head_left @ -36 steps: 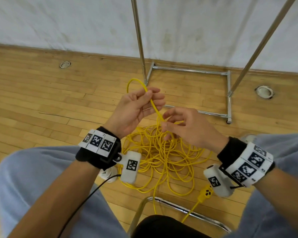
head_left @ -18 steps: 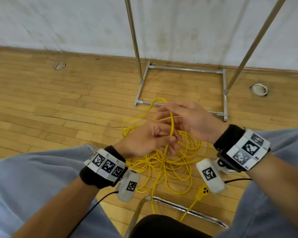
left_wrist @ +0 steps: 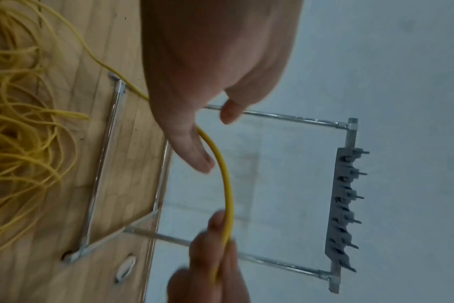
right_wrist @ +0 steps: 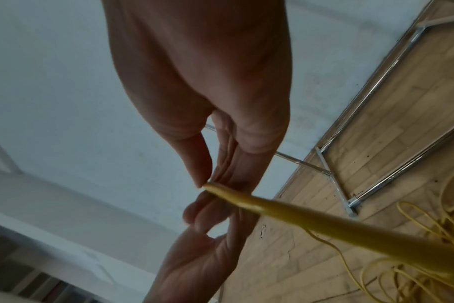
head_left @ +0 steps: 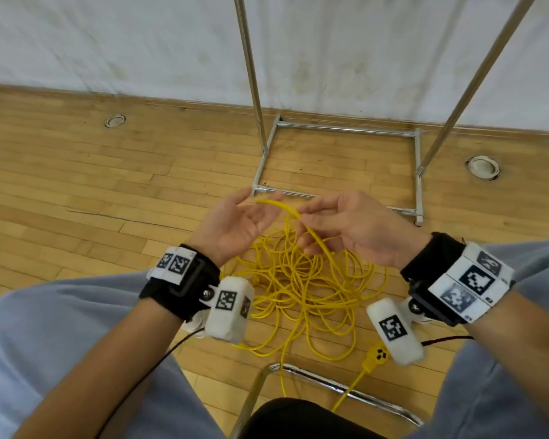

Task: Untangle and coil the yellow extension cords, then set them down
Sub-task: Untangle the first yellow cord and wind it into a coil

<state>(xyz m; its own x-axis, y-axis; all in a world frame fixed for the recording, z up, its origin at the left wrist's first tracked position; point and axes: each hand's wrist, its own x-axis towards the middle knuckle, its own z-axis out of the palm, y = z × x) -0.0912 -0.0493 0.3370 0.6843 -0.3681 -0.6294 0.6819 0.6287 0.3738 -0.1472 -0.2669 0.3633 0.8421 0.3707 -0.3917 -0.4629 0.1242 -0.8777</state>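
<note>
Both hands are working one strand above the floor tangle (head_left: 301, 289): right hand (head_left: 355, 229) is pinching the yellow cord (head_left: 286, 208), left hand (head_left: 235, 226) is lying open-fingered beneath (likely to guide slack)

Head camera looks down; wrist cameras sit close (all share the cord (head_left: 301, 280)).

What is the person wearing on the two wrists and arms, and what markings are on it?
Both forearms are bare, with no sleeves. Each wrist carries a black band with white panels printed with black square-pattern markers: left wrist band, right wrist band. Under each wrist hangs a white rounded camera pod with one such marker: left pod, right pod. A thin black cable runs from the left pod.
</note>
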